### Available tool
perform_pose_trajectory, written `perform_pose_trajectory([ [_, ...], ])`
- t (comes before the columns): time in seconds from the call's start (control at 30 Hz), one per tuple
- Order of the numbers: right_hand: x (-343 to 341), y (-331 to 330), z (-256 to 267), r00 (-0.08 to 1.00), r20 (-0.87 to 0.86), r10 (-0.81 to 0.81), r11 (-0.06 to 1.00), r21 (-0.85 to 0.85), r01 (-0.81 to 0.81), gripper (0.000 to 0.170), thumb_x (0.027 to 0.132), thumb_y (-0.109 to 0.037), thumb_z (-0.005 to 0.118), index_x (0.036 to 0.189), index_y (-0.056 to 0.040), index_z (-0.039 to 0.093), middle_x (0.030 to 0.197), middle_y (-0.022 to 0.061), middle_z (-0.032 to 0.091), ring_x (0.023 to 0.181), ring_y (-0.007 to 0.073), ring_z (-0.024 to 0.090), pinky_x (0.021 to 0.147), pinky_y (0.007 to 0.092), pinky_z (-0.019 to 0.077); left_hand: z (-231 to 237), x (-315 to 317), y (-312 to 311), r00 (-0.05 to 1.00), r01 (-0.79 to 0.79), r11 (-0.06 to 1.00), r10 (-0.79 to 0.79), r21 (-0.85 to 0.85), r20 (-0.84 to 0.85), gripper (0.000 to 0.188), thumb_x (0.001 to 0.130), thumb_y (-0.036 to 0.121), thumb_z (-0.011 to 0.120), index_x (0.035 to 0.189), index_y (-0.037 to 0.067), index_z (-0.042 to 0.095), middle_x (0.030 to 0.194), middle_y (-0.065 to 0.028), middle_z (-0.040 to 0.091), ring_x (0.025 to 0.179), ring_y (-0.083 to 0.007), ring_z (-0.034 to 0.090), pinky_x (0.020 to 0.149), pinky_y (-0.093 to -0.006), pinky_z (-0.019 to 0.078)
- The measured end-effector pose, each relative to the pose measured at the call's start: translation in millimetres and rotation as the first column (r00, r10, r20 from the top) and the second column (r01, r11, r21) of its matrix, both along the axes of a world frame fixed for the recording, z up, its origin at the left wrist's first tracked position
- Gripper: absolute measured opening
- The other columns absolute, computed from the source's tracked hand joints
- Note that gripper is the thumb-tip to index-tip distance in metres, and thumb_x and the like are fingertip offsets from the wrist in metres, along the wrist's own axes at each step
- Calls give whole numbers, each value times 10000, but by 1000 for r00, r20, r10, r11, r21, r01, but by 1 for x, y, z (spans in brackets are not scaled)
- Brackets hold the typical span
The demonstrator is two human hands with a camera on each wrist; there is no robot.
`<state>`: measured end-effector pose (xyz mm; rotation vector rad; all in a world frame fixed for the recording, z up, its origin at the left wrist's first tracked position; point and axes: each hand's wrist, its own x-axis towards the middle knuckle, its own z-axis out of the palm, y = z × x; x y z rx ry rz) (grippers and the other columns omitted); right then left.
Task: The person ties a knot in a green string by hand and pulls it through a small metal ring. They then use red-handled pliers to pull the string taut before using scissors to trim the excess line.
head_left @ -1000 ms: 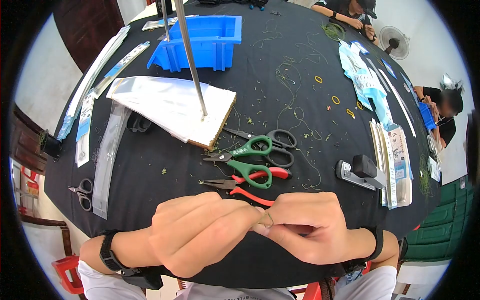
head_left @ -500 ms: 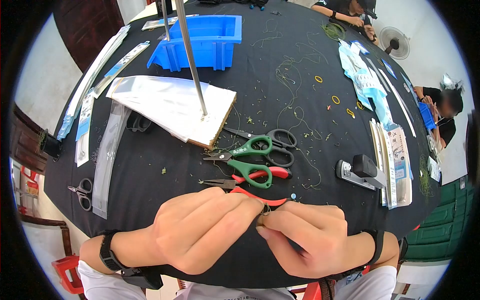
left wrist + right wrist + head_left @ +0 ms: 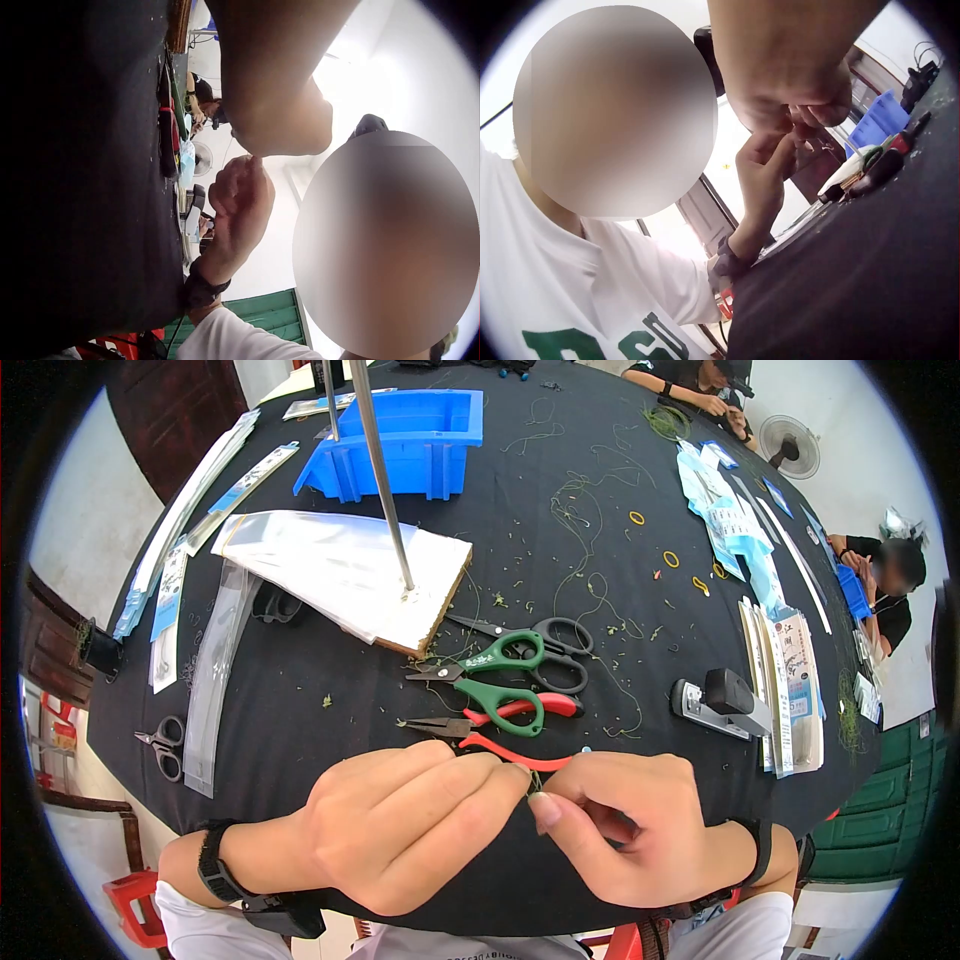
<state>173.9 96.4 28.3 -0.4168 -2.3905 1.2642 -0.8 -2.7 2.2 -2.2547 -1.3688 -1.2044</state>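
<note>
In the head view both hands meet over the table's near edge. The left hand has its fingers curled and pinches a thin greenish thread at its fingertips. Facing it, the right hand pinches the same small thread between thumb and forefinger. Whatever else lies between the fingertips is too small to tell. Just beyond the hands lie red-handled pliers and green-handled scissors. In the left wrist view the right hand touches the left hand's fingertips; the right wrist view shows the left hand from the other side.
Black scissors, a stapler and packets lie right of centre. A metal rod stands on a white-topped board before a blue bin. Small scissors lie left. Two people sit at the far right.
The fingertips parted slightly, with thread showing between them, and the right thumb has shifted against its forefinger. The red plier handle is more exposed than at first.
</note>
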Motion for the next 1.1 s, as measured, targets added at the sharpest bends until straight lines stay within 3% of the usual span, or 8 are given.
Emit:
perform_pose_trajectory([
  [0.03,0,1,0,999,23,23,996,-85,-21,82,822,-67,644,799,-10,590,611,55,540,429,118,490,387,248,373,0,0,0,1000,1,1000,-1,-6,4,297,625,-103,690,911,-80,615,777,-150,639,524,-190,568,432,-261,453],
  [0.13,-3,4,-5,999,19,45,990,-135,-42,46,815,-44,623,804,-11,592,620,59,540,437,108,474,403,249,364,3,1,0,1000,7,999,-6,-38,29,302,623,-103,698,912,-74,618,776,-148,641,530,-191,575,441,-266,452],
  [0.23,-6,4,-6,1000,-24,7,991,-131,-10,54,795,7,597,754,-15,624,603,24,549,452,56,429,395,220,284,1,1,1,996,8,998,-3,-58,87,291,632,-102,700,908,-55,623,767,-136,647,534,-192,582,451,-268,449],
  [0.47,-5,10,-10,994,-97,43,999,-1,-44,79,695,33,585,752,-13,615,605,35,539,441,87,421,393,238,292,-1,5,-1,955,-2,988,47,-151,291,247,683,-96,680,897,17,634,710,-84,656,528,-182,587,464,-257,443],
  [0.87,-7,11,-15,986,-154,59,979,200,-28,142,637,66,603,749,-22,605,631,43,549,469,142,493,411,257,371,9,5,-5,868,107,915,105,-389,485,117,803,-53,634,918,-36,622,732,-100,671,581,-88,623,500,-203,469],
  [1.07,-8,13,-16,987,-149,68,964,266,-27,175,611,76,607,752,-27,604,643,39,554,483,153,523,423,256,407,8,11,-9,577,317,820,231,-476,783,85,845,-39,604,930,-48,596,774,-133,667,654,-98,632,519,-185,461],
  [1.1,-9,14,-17,985,-159,69,961,275,-23,176,610,77,609,752,-27,604,646,38,555,486,154,527,425,255,411,9,13,-8,483,365,813,251,-454,839,82,851,-29,601,931,-46,593,771,-133,665,650,-93,624,509,-180,445],
])
